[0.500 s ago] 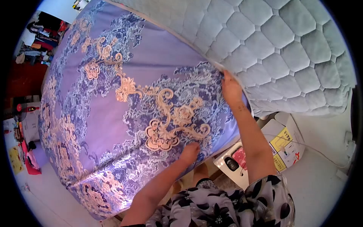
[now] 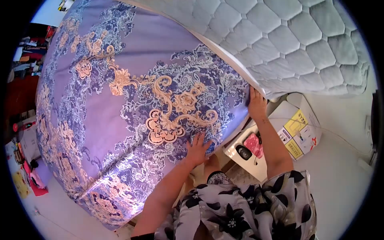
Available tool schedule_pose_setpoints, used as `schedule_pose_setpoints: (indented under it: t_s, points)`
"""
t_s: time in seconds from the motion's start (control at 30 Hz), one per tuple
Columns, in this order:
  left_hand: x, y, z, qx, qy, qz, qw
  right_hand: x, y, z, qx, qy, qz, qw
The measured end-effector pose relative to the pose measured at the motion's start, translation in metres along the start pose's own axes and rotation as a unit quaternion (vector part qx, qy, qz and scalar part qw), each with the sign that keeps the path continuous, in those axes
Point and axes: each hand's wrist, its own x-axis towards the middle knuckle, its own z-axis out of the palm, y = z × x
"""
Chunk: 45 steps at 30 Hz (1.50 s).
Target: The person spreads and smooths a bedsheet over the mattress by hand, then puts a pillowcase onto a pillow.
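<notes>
A purple bedsheet (image 2: 106, 120) with blue lace-like patterning and peach flowers is spread over a bed. My left hand (image 2: 196, 151) lies on it near the front edge, fingers spread and holding nothing. At the sheet's right-hand corner, my right hand (image 2: 257, 105) presses with its fingers stretched out along the edge. Just beyond those fingertips is the pale border of a grey quilted cover (image 2: 296, 48), which lies over the upper right part of the bed. Part of the sheet's corner is hidden behind my right hand.
Right of the bed, a small white table (image 2: 256, 170) carries a dark oval device (image 2: 243, 152) and a pink patterned item (image 2: 254, 145). Beside it stands a white and yellow printed box (image 2: 298, 132), with a thin cable across it. Clothes and other belongings (image 2: 30, 56) are piled at far left.
My right hand has moved down along the sheet's edge to the corner. My left hand, closed before, now has its fingers spread on the sheet. The camera view has shifted slightly.
</notes>
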Motion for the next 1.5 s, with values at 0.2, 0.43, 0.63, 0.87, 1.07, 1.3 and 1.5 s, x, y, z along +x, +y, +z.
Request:
schedule_pose_setpoints:
  t_s: [0.2, 0.43, 0.63, 0.87, 1.07, 1.3, 1.5]
  points:
    - [0.000, -0.009, 0.017, 0.007, 0.006, -0.003, 1.000, 0.000, 0.015, 0.008, 0.143, 0.016, 0.064, 0.988]
    - [-0.008, -0.025, 0.034, 0.011, 0.098, -0.001, 0.995, 0.022, 0.011, 0.005, 0.258, 0.087, 0.083, 0.959]
    - [-0.009, -0.028, 0.038, 0.033, 0.160, 0.005, 0.987, -0.003, 0.047, 0.039, 0.318, 0.337, 0.257, 0.848]
    - [0.040, -0.027, 0.067, 0.094, 0.192, -0.021, 0.977, 0.020, 0.094, 0.053, 0.295, 0.079, 0.254, 0.918]
    - [0.042, -0.037, 0.060, -0.012, 0.210, 0.032, 0.977, 0.012, 0.106, 0.018, 0.381, 0.152, 0.145, 0.900]
    - [0.031, -0.039, 0.044, -0.133, 0.105, 0.080, 0.982, 0.021, 0.111, -0.027, 0.166, 0.070, 0.137, 0.974]
    - [0.026, -0.035, 0.033, -0.238, 0.075, 0.109, 0.962, 0.038, 0.126, -0.023, 0.110, 0.032, 0.157, 0.981]
